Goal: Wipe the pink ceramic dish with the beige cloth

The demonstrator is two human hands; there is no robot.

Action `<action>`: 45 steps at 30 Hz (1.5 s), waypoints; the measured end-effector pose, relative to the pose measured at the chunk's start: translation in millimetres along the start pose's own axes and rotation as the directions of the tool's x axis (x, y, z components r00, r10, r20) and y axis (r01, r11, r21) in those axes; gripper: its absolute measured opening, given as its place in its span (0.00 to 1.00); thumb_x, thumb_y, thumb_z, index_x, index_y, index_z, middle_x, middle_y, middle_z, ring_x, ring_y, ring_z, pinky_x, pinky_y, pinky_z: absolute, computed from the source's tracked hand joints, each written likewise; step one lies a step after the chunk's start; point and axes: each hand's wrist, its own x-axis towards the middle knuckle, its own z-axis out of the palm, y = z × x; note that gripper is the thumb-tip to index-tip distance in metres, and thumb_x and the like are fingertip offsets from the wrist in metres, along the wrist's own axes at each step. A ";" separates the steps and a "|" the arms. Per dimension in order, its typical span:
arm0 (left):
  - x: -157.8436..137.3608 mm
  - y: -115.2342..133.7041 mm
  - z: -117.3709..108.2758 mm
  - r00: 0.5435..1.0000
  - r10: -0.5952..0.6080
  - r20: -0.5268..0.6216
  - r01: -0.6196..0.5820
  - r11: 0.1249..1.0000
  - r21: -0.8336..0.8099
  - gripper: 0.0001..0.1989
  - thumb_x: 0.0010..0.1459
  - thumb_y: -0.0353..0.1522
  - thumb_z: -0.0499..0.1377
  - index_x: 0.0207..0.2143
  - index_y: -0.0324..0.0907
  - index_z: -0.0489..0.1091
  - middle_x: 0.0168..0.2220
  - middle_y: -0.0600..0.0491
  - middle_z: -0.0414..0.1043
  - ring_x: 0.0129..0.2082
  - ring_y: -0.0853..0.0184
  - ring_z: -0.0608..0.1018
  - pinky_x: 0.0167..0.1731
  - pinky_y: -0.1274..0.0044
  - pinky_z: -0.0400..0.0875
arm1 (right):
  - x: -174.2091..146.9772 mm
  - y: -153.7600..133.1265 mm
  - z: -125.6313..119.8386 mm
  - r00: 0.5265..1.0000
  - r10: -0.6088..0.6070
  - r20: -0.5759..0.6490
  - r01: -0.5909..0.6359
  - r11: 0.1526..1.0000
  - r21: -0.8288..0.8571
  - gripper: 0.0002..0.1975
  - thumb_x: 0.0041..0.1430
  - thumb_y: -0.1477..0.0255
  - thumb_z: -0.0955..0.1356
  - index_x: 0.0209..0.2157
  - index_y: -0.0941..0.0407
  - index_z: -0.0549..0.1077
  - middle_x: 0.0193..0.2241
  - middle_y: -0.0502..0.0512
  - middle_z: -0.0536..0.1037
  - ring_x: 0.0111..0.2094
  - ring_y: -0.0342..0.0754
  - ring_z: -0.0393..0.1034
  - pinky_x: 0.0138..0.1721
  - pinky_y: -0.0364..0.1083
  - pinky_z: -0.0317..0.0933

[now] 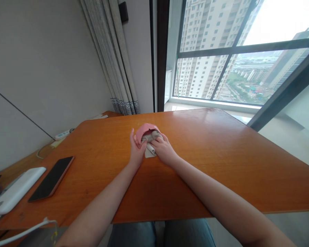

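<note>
A small pink pouch-like piece (146,128) is held up over the middle of the wooden table (208,164), its opening facing me. Greyish cloth (150,136) bulges from that opening. My left hand (137,151) grips the pink pouch at its left side, thumb at the opening's lower edge and fingers partly hidden behind. On the other side, my right hand (166,150) is closed with its fingers on the grey cloth. Below the cloth, between both hands, hangs a pale flap (149,153) with a curled edge; whether it belongs to the pouch I cannot tell.
A dark phone-like slab (52,178) lies on the left of the table, beside a white flat device (18,190). A white cable (23,234) crosses the lower left corner. Behind the table's far left corner lies a power strip (62,134). A curtain (118,68) and large window stand beyond.
</note>
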 end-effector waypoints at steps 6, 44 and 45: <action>-2.6 -11.7 5.1 0.996 -0.088 -0.009 0.087 0.994 -0.065 0.28 0.56 0.37 0.56 0.58 0.44 0.54 0.54 0.47 0.65 0.53 0.62 0.70 0.53 0.70 0.64 | 1.3 -0.2 1.5 0.998 -0.048 -0.048 0.049 0.999 0.004 0.10 0.64 0.74 0.61 0.39 0.53 0.74 0.35 0.52 0.75 0.45 0.49 0.63 0.63 0.59 0.40; 9.6 19.7 -18.9 0.989 -0.046 0.142 -0.003 0.946 0.325 0.26 0.50 0.36 0.60 0.51 0.43 0.61 0.45 0.47 0.70 0.45 0.57 0.74 0.48 0.66 0.66 | 3.1 6.5 -2.2 0.984 -0.109 -0.139 0.110 0.994 -0.003 0.11 0.62 0.77 0.61 0.36 0.54 0.74 0.32 0.53 0.73 0.41 0.49 0.64 0.62 0.57 0.46; 9.1 24.0 -19.6 0.984 -0.047 0.173 -0.018 0.934 0.356 0.29 0.48 0.37 0.62 0.53 0.43 0.60 0.45 0.47 0.70 0.46 0.56 0.74 0.48 0.66 0.65 | 2.7 6.5 -2.9 0.982 -0.114 -0.148 0.113 0.993 -0.013 0.11 0.62 0.77 0.60 0.37 0.54 0.74 0.34 0.53 0.74 0.43 0.49 0.64 0.62 0.57 0.47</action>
